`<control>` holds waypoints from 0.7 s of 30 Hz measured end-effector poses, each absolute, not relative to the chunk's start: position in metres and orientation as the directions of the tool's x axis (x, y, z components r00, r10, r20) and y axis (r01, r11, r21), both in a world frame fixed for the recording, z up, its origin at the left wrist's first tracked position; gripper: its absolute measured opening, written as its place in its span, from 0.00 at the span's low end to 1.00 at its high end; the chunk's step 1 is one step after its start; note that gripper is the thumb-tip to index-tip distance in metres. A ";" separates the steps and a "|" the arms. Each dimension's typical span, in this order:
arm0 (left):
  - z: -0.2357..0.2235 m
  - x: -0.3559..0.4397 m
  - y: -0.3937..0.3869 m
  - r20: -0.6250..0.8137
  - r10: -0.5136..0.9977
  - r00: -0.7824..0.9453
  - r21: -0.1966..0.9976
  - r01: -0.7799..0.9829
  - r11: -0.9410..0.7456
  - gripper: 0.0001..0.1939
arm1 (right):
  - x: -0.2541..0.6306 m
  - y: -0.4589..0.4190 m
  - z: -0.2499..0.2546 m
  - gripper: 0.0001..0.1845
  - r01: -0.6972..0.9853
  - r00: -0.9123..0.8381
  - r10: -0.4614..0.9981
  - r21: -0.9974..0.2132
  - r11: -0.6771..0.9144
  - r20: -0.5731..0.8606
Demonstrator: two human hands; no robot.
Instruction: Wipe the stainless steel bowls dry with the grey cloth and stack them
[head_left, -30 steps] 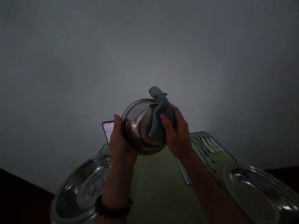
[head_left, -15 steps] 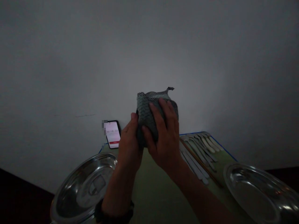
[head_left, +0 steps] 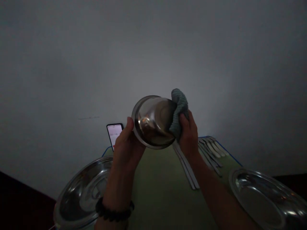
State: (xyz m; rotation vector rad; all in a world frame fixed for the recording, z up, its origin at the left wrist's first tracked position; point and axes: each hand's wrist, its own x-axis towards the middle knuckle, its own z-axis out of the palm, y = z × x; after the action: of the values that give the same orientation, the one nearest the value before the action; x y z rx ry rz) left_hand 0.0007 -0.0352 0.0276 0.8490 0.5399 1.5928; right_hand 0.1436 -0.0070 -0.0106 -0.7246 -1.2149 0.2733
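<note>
A shiny metal bowl [head_left: 151, 118] is held up above the table, tilted so that its outer side and base show. My left hand [head_left: 127, 145] grips its rim at the left, thumb on the outside. In my right hand [head_left: 188, 135] a bunched grey-green cloth [head_left: 179, 111] is pinched, and it touches the bowl at the base end. The bowl's inside is turned away from view.
On the green tabletop [head_left: 158, 191] lie several pieces of cutlery [head_left: 211, 150] at the right. A large round metal dish [head_left: 62, 207] stands at left, an oval metal dish [head_left: 261, 204] at right. A phone [head_left: 114, 132] leans on the wall [head_left: 153, 48].
The cloth, spread over the front before, is now bunched at the right, baring the bowl. My right hand has moved right; my left hand has shifted slightly left.
</note>
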 end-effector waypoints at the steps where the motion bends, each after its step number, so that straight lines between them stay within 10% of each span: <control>1: 0.027 0.004 -0.033 0.225 0.972 -0.061 0.706 -0.678 -0.206 0.18 | 0.140 -0.005 -0.015 0.21 0.184 0.362 0.549 -0.635 0.751 0.754; 11: 0.015 0.031 -0.031 0.184 0.982 -0.053 0.555 -0.819 -0.148 0.22 | 0.110 -0.014 -0.025 0.40 0.588 0.210 0.289 -0.357 0.726 0.934; 21: 0.013 0.019 -0.020 0.060 0.989 -0.136 0.474 -0.868 -0.148 0.23 | 0.130 0.000 -0.035 0.43 0.619 0.053 0.301 -0.268 0.738 0.952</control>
State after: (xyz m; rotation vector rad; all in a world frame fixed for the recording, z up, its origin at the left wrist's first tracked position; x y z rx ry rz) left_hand 0.0194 -0.0202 0.0135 0.4190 0.3787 1.6830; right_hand 0.1298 -0.0004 -0.0350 -0.7751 -1.5432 -0.2825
